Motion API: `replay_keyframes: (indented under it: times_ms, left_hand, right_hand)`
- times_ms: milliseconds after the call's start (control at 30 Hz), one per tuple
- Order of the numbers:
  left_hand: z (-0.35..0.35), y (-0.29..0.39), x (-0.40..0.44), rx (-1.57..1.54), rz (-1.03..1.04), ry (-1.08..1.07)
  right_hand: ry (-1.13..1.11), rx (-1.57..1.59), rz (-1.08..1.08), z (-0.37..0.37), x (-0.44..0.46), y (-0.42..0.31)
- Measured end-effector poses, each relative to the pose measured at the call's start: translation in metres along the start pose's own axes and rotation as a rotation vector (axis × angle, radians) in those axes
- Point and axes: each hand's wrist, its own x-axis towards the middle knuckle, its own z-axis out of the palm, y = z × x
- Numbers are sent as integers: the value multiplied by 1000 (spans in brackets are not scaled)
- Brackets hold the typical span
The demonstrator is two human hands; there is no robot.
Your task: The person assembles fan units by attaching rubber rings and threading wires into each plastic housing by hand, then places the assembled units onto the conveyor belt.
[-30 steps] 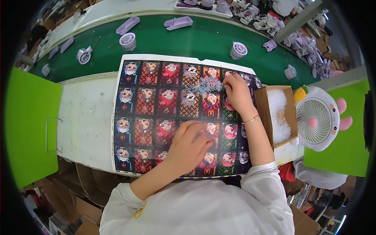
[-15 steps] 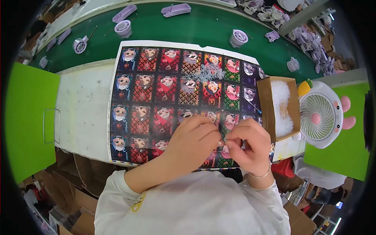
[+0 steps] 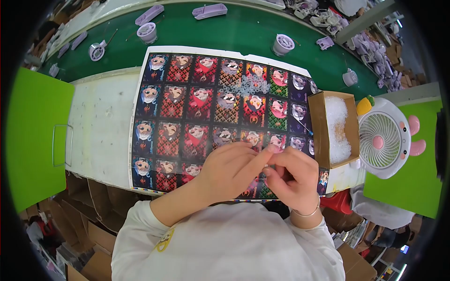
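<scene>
Both my hands meet over the lower right part of a printed sheet covered in rows of cartoon character cards. My left hand is closed, its fingertips pinched against those of the other hand. Thumb and forefinger of my right hand are pressed together too. Whatever small piece lies between the fingertips is too hidden to name. Beyond the hands, a loose pile of small clear rings rests on the sheet. A thin stick with a blue end lies near the sheet's right side.
An open cardboard box of tiny clear pieces stands at the right, beside a white fan with pink ears. Behind runs a green conveyor carrying lilac plastic parts. Green panels flank the white table.
My left forefinger has stretched forward over the right fingertips. Both hands stay together in about the same place, and the view has shifted slightly.
</scene>
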Motion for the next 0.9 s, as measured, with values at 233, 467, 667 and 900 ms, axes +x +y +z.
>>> replay_keyframes:
  times_ms: [233, 467, 667, 900]
  left_hand:
    - [10, -6, -12, -69, 7, 51]
    - [25, -19, -33, -220, -544, -146]
    - [28, -19, -41, -332, -593, -115]
    - [32, -26, -44, -440, -620, -121]
  right_hand:
    - [69, 179, 101, 5, -4, 8]
    - [313, 1004, 521, 13, -14, 31]
    - [307, 1418, 692, 32, -17, 61]
    - [150, 382, 391, 62, -20, 52]
